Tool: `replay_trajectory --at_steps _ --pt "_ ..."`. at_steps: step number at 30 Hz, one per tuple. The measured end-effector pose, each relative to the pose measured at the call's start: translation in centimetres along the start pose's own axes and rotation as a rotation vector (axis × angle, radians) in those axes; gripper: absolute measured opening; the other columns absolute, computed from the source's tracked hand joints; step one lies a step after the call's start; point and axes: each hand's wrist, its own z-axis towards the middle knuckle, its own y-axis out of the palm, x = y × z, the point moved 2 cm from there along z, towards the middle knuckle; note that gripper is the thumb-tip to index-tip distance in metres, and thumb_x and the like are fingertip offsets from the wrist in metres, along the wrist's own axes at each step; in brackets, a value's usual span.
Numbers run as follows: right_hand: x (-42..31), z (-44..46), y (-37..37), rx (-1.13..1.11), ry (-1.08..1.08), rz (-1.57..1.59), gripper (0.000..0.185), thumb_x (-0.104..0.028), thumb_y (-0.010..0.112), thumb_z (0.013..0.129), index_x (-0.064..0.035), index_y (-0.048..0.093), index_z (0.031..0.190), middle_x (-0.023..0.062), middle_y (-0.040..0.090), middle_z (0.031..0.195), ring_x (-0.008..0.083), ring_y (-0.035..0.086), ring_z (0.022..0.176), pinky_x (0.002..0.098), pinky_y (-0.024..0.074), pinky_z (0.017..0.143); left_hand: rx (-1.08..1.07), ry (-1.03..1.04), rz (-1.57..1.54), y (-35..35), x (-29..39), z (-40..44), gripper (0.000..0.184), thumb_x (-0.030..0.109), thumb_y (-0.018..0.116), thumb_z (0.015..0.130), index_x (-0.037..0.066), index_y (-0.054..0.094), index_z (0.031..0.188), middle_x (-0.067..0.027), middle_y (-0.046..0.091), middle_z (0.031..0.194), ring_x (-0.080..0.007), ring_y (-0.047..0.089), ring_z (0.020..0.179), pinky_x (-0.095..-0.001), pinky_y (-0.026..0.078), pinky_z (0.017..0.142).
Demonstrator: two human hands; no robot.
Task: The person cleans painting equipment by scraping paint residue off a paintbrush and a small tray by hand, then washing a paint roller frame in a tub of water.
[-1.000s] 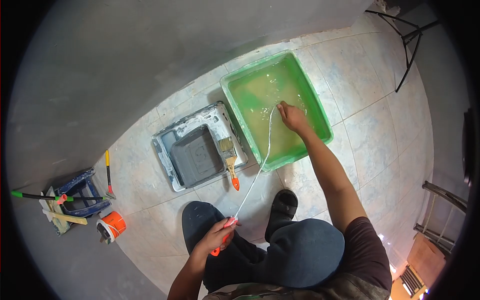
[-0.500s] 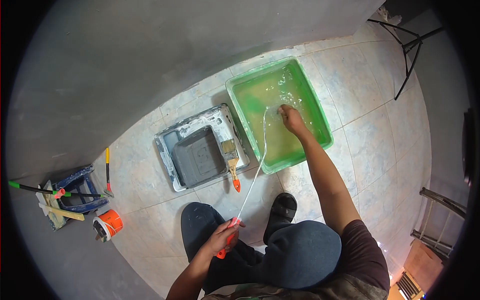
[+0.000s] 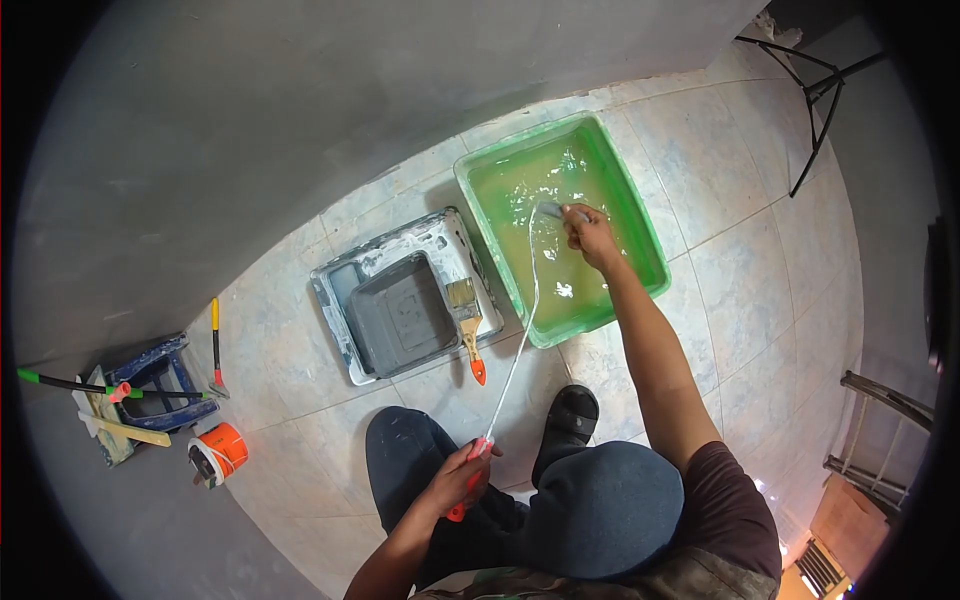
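Note:
My left hand [image 3: 460, 478] is closed around the red handle [image 3: 481, 452] of a long, thin paint roller. Its whitish metal rod [image 3: 518, 350] runs up over the near rim of the green tub [image 3: 657, 262] and bends toward my right hand. Over the cloudy water, my right hand [image 3: 590, 235] pinches a small grey piece [image 3: 549, 209] at the rod's end, which looks like the roller head. Left of the tub lies a flat paintbrush [image 3: 467, 330] with an orange-tipped handle, resting across the edge of a paint-smeared tray [image 3: 352, 372]. A dark grey smaller tray [image 3: 375, 343] sits inside that tray.
A grey wall [image 3: 300, 100] rises behind the tubs. At left are an orange bucket [image 3: 230, 445], a blue frame [image 3: 165, 350] and a yellow-handled scraper [image 3: 215, 340]. Black stand legs [image 3: 825, 110] are at upper right. My sandalled foot [image 3: 573, 415] is just below the tub.
My right hand has lifted slightly and shifted right, and the grey piece now shows clearly. The water's ripples have changed. My left hand stays on the handle, a little to the right.

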Motion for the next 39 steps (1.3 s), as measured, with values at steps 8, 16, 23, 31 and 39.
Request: replay_trajectory --at_steps 8,16,23,31,39 --pt "-0.3 0.9 -1.4 0.363 0.309 -0.158 0.047 -0.045 0.069 0.099 0.0017 0.069 0.1 0.008 0.061 0.078 0.0187 0.06 0.07 0.0392 0.054 0.051 0.02 -0.05 0.036 1.6 0.0 0.2 0.032 0.033 0.046 0.113 0.005 0.056 0.126 0.0007 0.046 0.06 -0.0093 0.041 0.039 -0.0258 0.033 0.037" --pt "-1.3 -0.2 -1.1 -0.07 -0.672 -0.936 0.043 -0.011 0.077 0.08 -0.0072 0.071 0.123 0.0209 0.069 0.117 0.0423 0.066 0.108 0.0473 0.0544 0.099 -0.02 -0.055 -0.001 0.9 -0.3 0.5 0.031 0.033 0.047 0.113 0.007 0.056 0.127 0.0007 0.046 0.063 -0.0093 0.041 0.042 -0.0261 0.034 0.039" --pt "-0.6 -1.1 1.1 0.188 -0.603 -1.161 0.036 -0.006 0.058 0.085 -0.0072 0.073 0.118 0.0203 0.06 0.121 0.0433 0.055 0.123 0.0526 0.0483 0.103 0.08 -0.083 0.038 2.7 -0.3 2.5 0.031 0.035 0.052 0.111 0.009 0.057 0.126 0.0005 0.05 0.069 -0.0094 0.043 0.046 -0.0264 0.034 0.039" --pt "1.3 -0.8 2.4 0.086 -0.43 -1.406 0.05 -0.009 0.046 0.094 0.0086 0.057 0.139 0.0253 0.052 0.148 0.0455 0.049 0.136 0.0562 0.0329 0.12 0.137 0.042 0.086 3.8 -4.0 5.2 0.031 0.039 0.055 0.109 0.009 0.058 0.12 0.0004 0.05 0.07 -0.0109 0.044 0.048 -0.0274 0.035 0.043" --pt "4.0 -4.3 3.3 -0.065 -0.339 -1.317 0.059 -0.021 0.054 0.089 0.01 0.054 0.14 0.034 0.061 0.135 0.0492 0.062 0.12 0.0539 0.0499 0.106 0.171 -0.112 0.061 4.3 -2.8 2.6 0.034 0.042 0.057 0.108 0.01 0.058 0.119 0.0007 0.049 0.069 -0.0106 0.043 0.048 -0.0274 0.034 0.043"
